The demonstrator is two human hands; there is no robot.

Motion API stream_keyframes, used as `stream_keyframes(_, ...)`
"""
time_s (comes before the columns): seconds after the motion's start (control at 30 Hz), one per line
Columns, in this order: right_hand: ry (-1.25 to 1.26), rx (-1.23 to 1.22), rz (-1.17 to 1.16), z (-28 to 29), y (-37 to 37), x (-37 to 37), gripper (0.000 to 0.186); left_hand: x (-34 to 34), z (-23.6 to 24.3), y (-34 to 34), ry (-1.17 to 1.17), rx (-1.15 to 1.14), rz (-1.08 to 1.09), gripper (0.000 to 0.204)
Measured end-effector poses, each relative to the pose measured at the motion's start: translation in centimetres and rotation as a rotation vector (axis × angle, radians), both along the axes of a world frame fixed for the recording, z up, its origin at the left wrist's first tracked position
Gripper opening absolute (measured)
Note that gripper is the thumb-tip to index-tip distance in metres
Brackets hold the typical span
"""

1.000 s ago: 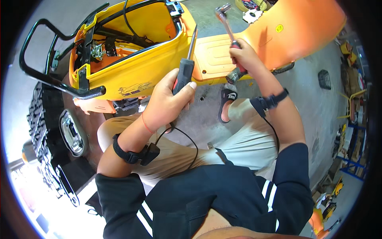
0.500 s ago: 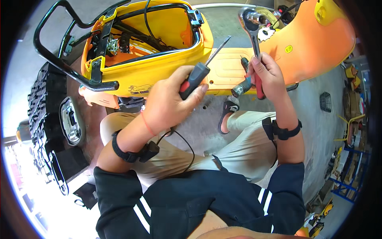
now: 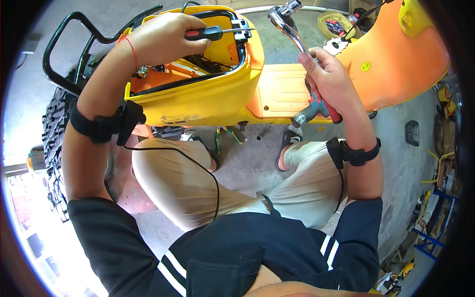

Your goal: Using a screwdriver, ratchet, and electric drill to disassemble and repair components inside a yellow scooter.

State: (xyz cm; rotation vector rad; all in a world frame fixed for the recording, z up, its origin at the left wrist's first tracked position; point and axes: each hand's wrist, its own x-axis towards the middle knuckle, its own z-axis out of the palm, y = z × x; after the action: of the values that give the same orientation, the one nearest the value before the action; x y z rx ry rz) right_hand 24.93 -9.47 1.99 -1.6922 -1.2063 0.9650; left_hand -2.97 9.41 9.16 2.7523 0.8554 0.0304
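My left hand (image 3: 166,39) is closed round the red and black handle of a screwdriver (image 3: 210,33). The blade points right and its tip lies over a metal hinge bracket (image 3: 241,30) at the far right corner of the yellow scooter's open compartment (image 3: 198,91); contact is unclear. My right hand (image 3: 329,76) grips a chrome ratchet wrench (image 3: 292,32) by its red handle, raised over the orange footboard (image 3: 284,86). A socket is fitted on the ratchet's head. Under that hand a teal and black power tool (image 3: 309,113) rests on the footboard, partly hidden by my fingers.
The scooter's orange front panel (image 3: 396,62) rises on the right. A black tubular rack (image 3: 62,54) juts out on the left. A yellowish basin (image 3: 336,24) with small items stands beyond. Green-handled pliers (image 3: 220,138) lie on the floor by my feet; shelving (image 3: 430,232) lines the right.
My left hand has swung up and left, carrying the screwdriver from in front of the compartment to its hinge bracket. The ratchet in my right hand has tilted leftward.
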Motion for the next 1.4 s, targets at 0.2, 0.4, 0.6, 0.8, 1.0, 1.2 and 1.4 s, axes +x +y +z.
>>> stream_keyframes(0.2,-0.153,0.055,-0.007,-1.2,1.8,0.6,0.032,0.0,-0.5,1.9,0.087,-0.009,-0.122,0.035)
stream_keyframes(0.4,-0.42,0.033,-0.019,-1.9,3.7,0.5,0.031,0.1,-1.7,1.4,0.154,0.077,-0.09,0.031)
stream_keyframes(0.6,-0.435,0.103,0.048,-1.8,3.8,-0.1,0.038,0.9,-2.3,0.0,0.273,0.201,-0.043,0.029)
stream_keyframes(0.8,-0.416,0.105,0.068,-2.1,3.7,-0.4,0.039,1.3,-2.5,-0.5,0.339,0.153,0.05,0.025)
stream_keyframes(1.0,-0.382,0.217,-0.003,-2.5,3.6,-0.7,0.038,1.0,-3.4,-0.8,0.273,0.216,0.065,0.022)
stream_keyframes(1.2,-0.248,0.087,0.057,-2.4,3.6,-0.9,0.038,1.1,-3.4,-0.8,0.269,0.23,0.062,0.021)
stream_keyframes(1.4,-0.197,0.169,0.035,-1.9,3.1,-1.0,0.039,1.4,-3.1,-1.0,0.325,0.243,0.091,0.025)
